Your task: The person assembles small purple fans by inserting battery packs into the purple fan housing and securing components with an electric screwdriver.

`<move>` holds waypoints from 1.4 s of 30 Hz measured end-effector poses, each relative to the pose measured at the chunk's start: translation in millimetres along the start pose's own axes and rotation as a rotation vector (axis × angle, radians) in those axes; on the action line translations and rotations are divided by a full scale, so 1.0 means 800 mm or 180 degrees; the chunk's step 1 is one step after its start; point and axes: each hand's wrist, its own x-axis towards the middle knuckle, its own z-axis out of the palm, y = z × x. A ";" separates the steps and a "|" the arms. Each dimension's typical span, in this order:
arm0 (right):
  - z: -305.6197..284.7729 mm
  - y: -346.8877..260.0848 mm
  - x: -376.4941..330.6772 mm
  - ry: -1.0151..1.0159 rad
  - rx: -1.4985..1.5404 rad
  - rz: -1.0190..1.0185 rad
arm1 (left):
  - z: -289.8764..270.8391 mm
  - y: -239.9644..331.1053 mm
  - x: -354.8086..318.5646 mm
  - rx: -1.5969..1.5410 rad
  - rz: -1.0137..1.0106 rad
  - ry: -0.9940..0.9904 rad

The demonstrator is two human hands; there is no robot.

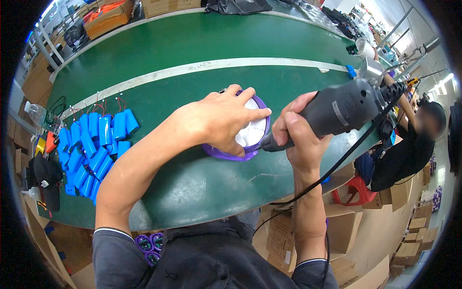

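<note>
A round purple housing [230,155] with smooth white pieces [252,132] inside lies on the green table. My left hand [221,120] reaches over it, fingers spread across the top and gripping the rim, hiding much of it. My right hand [304,132] is closed around a black corded electric screwdriver [341,106], held tilted with its tapered nose at the right edge of the housing. The palm and the tool's body hide part of the grip. I cannot tell whether the tip touches a screw.
Many blue-wrapped battery packs [94,149] with thin leads lie piled left of my left arm. The black cord [332,171] hangs down beside my right forearm. A co-worker [409,144] sits at the right, near a red stool [355,191]. Cardboard boxes [337,231] stand below the table edge.
</note>
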 end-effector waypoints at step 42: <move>-0.008 0.002 -0.012 -0.0237 0.0314 -0.0357 | 0.054 -0.012 0.006 0.0263 0.0250 0.1122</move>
